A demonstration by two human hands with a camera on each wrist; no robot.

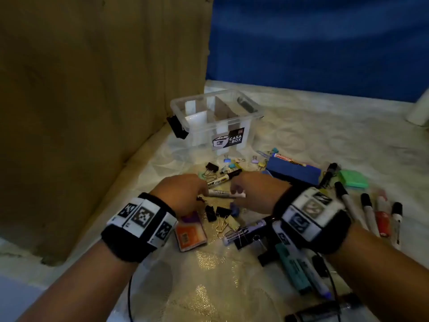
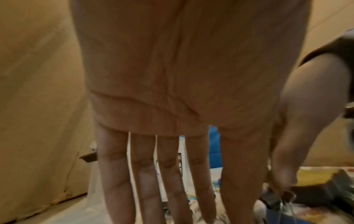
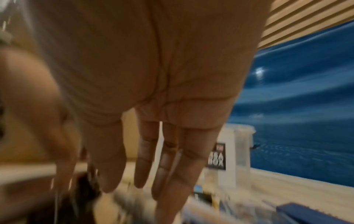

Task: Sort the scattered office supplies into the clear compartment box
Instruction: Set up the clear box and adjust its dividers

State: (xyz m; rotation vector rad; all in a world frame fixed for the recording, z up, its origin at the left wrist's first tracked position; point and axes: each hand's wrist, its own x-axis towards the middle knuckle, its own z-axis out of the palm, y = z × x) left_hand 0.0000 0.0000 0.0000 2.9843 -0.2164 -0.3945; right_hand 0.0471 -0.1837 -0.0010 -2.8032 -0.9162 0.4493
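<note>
A tall brown cardboard panel (image 1: 97, 108) stands upright along the left of the scene, its foot on a pale patterned cloth (image 1: 325, 126) that covers the bench. A blue sheet (image 1: 325, 43) hangs across the far side. At the far right edge a white object (image 1: 420, 110) sits partly cut off, too blurred to identify.
</note>
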